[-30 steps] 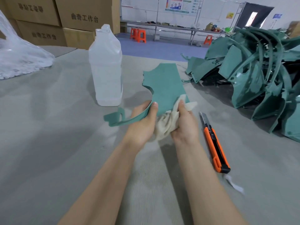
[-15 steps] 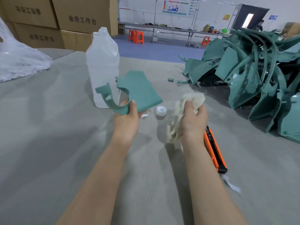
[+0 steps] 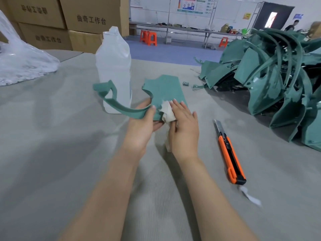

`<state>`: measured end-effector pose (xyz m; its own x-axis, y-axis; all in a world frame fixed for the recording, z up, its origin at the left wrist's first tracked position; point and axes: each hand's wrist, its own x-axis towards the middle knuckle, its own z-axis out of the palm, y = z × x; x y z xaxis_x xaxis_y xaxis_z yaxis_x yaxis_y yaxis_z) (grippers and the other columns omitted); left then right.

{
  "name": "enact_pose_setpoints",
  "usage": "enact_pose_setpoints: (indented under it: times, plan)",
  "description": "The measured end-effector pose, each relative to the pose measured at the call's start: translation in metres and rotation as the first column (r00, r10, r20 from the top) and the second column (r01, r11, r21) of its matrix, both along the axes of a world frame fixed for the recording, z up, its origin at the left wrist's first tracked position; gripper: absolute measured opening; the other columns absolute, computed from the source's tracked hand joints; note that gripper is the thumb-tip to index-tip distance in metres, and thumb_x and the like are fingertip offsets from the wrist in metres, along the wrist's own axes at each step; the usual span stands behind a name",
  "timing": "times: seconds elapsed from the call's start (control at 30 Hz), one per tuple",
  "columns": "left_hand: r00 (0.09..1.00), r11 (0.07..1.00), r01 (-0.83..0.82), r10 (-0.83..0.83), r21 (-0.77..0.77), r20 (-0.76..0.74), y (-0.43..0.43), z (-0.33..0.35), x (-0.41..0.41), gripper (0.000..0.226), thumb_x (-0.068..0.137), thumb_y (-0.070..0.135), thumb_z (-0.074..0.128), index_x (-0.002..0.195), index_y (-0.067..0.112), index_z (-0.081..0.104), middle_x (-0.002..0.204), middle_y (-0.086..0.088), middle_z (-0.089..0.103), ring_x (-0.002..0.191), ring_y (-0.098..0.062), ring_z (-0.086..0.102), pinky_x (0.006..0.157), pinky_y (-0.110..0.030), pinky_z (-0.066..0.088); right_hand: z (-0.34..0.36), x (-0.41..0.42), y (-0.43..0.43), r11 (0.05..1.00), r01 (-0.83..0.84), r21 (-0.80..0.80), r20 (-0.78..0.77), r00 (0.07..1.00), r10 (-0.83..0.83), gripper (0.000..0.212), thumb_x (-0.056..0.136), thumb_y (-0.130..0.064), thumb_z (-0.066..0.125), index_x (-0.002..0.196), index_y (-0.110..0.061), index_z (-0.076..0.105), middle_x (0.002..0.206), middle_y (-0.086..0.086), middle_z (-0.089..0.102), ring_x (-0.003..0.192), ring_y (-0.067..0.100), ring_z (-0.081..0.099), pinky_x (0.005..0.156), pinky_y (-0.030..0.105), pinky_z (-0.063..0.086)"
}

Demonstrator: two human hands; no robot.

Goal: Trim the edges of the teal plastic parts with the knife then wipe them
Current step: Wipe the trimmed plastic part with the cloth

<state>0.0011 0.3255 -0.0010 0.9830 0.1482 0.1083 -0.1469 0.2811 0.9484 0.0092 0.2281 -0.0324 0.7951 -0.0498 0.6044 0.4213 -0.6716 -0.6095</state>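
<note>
1 teal part (image 3: pixel 166 91), matte, curved strip | L hand (image 3: pixel 142 126) grips it | R hand (image 3: pixel 184 129) flat on cloth (image 3: pixel 166 113)

The teal plastic part (image 3: pixel 165 91) looks matt and finely grained, while the piled teal parts (image 3: pixel 269 80) shine glossy. The cloth (image 3: pixel 167 113) is soft, crumpled fabric. The bottle (image 3: pixel 114 66) is translucent plastic, and the utility knife (image 3: pixel 229 153) is orange plastic with a metal blade.

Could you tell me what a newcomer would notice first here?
At centre, the left hand grips a flat teal plastic part with a curved arm while the right hand presses a crumpled white cloth on it. An orange utility knife lies to their right, near a big heap of teal parts.
</note>
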Motion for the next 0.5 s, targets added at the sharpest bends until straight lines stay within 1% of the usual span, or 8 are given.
enact_pose_setpoints:
  times: [0.03,0.1,0.17,0.23,0.3,0.37,0.43,0.5]
  plan:
    - [1.0,1.0,-0.002,0.002,0.009,0.001,0.003,0.0,0.001,0.026,0.101,0.009,0.04,0.109,0.026,0.058,0.107,-0.003,0.068,0.095,-0.018,0.069,0.081,-0.028,0.057,-0.003,0.003,-0.003,0.999,0.041,-0.021,-0.029,0.999,-0.042,0.055,0.087,0.008,0.045,0.136,-0.015,0.054,0.145,0.002,0.048,0.142,0.018,0.034,0.119,0.038,0.007]
    - [1.0,0.998,0.021,-0.022,0.062,0.011,0.004,-0.002,-0.002,0.027,0.1,0.01,0.044,0.1,0.032,0.059,0.097,0.002,0.069,0.087,-0.013,0.069,0.077,-0.025,0.058,-0.005,0.011,-0.012,0.99,0.141,-0.018,-0.11,0.984,-0.142,0.054,0.089,0.005,0.044,0.138,-0.016,0.052,0.148,0.0,0.046,0.142,0.018,0.033,0.119,0.034,0.009]
    - [0.997,0.978,0.066,-0.072,0.196,0.022,-0.002,-0.005,-0.006,0.035,0.098,0.01,0.047,0.087,0.041,0.059,0.086,0.014,0.067,0.08,-0.005,0.067,0.073,-0.021,0.058,-0.006,0.017,-0.022,0.968,0.247,0.047,-0.208,0.95,-0.232,0.051,0.09,0.003,0.042,0.138,-0.014,0.052,0.147,0.002,0.046,0.139,0.02,0.037,0.116,0.03,0.02]
    - [0.998,0.955,0.051,-0.062,0.293,0.029,-0.007,-0.005,-0.007,0.038,0.097,0.011,0.049,0.081,0.044,0.058,0.084,0.016,0.066,0.079,-0.005,0.066,0.076,-0.023,0.057,-0.006,0.013,-0.014,0.969,0.235,0.08,-0.205,0.955,-0.215,0.05,0.09,0.002,0.043,0.138,-0.01,0.052,0.147,0.005,0.047,0.137,0.021,0.04,0.111,0.022,0.023]
    - [0.999,0.963,-0.014,0.004,0.267,0.039,-0.004,-0.002,-0.004,0.028,0.097,0.013,0.049,0.091,0.039,0.059,0.095,0.009,0.066,0.087,-0.008,0.065,0.084,-0.026,0.054,-0.006,0.002,0.009,0.996,0.042,0.083,-0.035,0.999,-0.039,0.048,0.088,0.006,0.046,0.134,-0.002,0.054,0.143,0.011,0.05,0.136,0.018,0.04,0.111,0.013,0.02]
    - [0.997,0.977,-0.071,0.061,0.201,0.053,0.003,0.002,-0.004,0.029,0.098,0.013,0.05,0.093,0.04,0.059,0.094,0.013,0.066,0.088,-0.004,0.064,0.081,-0.02,0.054,-0.01,-0.001,0.023,0.994,-0.086,0.067,0.044,0.996,0.083,0.045,0.087,0.004,0.047,0.131,0.0,0.057,0.14,0.014,0.053,0.131,0.015,0.04,0.111,0.01,0.019]
    - [0.994,0.983,-0.092,0.081,0.159,0.071,0.012,0.003,-0.008,0.034,0.098,0.011,0.049,0.089,0.043,0.055,0.089,0.019,0.061,0.081,0.003,0.062,0.073,-0.017,0.055,-0.008,0.006,0.011,0.999,-0.006,0.052,-0.034,0.999,0.008,0.046,0.087,0.005,0.047,0.131,-0.004,0.058,0.138,0.012,0.055,0.131,0.019,0.047,0.106,0.015,0.028]
    - [0.989,0.982,-0.123,0.109,0.145,0.099,0.023,0.004,-0.019,0.032,0.098,0.011,0.049,0.093,0.042,0.054,0.092,0.02,0.06,0.079,0.006,0.062,0.075,-0.02,0.056,-0.007,0.011,-0.011,0.981,0.189,0.043,-0.24,0.955,-0.173,0.043,0.086,0.003,0.044,0.122,-0.009,0.064,0.125,0.014,0.063,0.115,0.03,0.056,0.081,0.021,0.036]
